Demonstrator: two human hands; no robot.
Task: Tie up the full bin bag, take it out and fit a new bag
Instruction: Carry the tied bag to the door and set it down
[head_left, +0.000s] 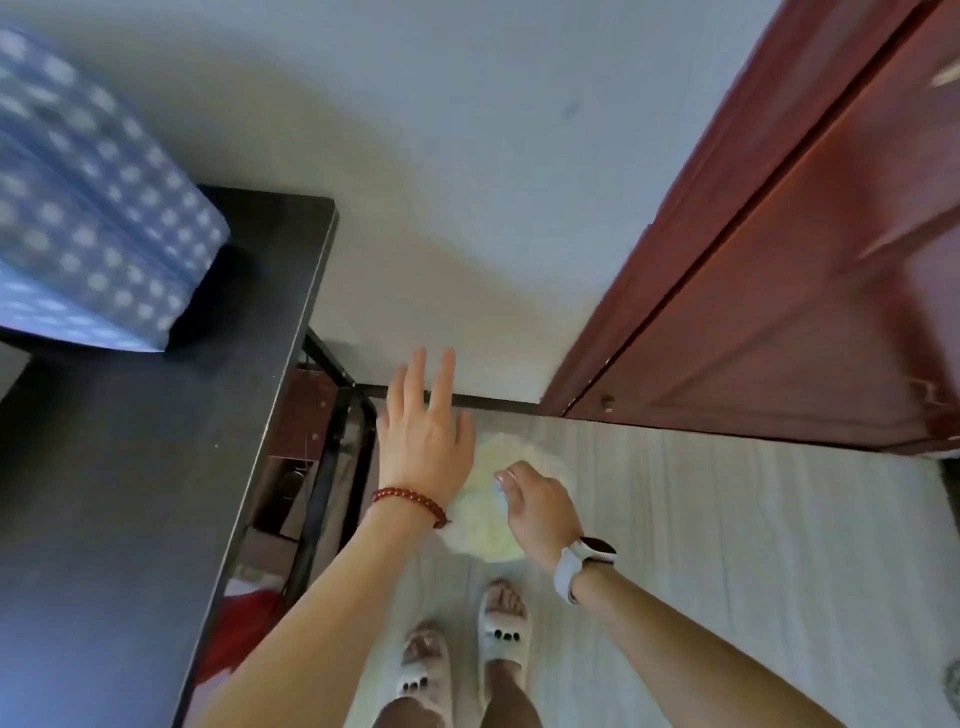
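A pale yellow bin bag (485, 525) sits on the light floor just ahead of my feet, close to the wall. My right hand (535, 506), with a white watch on its wrist, is over the bag with fingertips pinched on the bag's top, where a small bluish bit shows. My left hand (423, 441), with a red bead bracelet on the wrist, hovers flat above the bag's left side, fingers spread and holding nothing. The hands cover much of the bag. I cannot see a bin around it.
A black table (156, 493) fills the left, with a blue dotted box (88, 208) on it and something red (244, 629) underneath. A red-brown door (779, 291) stands at the right. My sandalled feet (467, 654) are just behind the bag.
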